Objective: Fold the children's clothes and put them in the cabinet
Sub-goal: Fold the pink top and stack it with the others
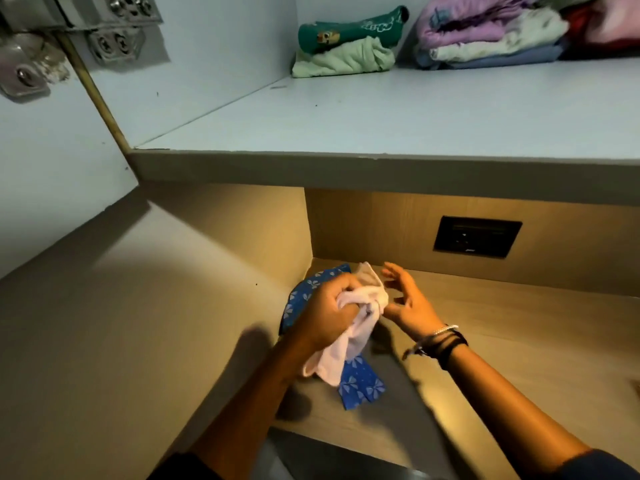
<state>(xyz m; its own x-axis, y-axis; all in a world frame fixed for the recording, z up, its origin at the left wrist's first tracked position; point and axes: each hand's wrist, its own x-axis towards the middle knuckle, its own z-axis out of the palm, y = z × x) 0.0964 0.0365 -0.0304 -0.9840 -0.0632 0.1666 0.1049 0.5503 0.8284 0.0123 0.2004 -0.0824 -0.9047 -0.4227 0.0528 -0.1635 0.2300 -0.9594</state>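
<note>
2 hands were working in the lower cabinet compartment, below the pale blue shelf (pixel 346 126). Going left to right: the left hand (pixel 323 315) was fisted around a bunched white garment (pixel 349 327), which hung down and toward the person out of the bottom of the fist, long axis running roughly from the far right to the near left. Under and behind it lay a blue patterned cloth (pixel 362 386) on the wooden compartment floor (pixel 519 358); whether the left hand also pinched it, I couldn't tell. Just right of the white bundle, the right hand (pixel 410 304) was spread wide, gripping nothing, fingertips nearly at the fabric's top end, so I'd guess it was the one to take the free end for a fold. Plenty of bare floor stretched off to the right, while the side wall crowded in close on the left. Up top, 2 folded stacks sat at the back: a green one (pixel 343 46) and a purple-and-blue one (pixel 485 36).
</note>
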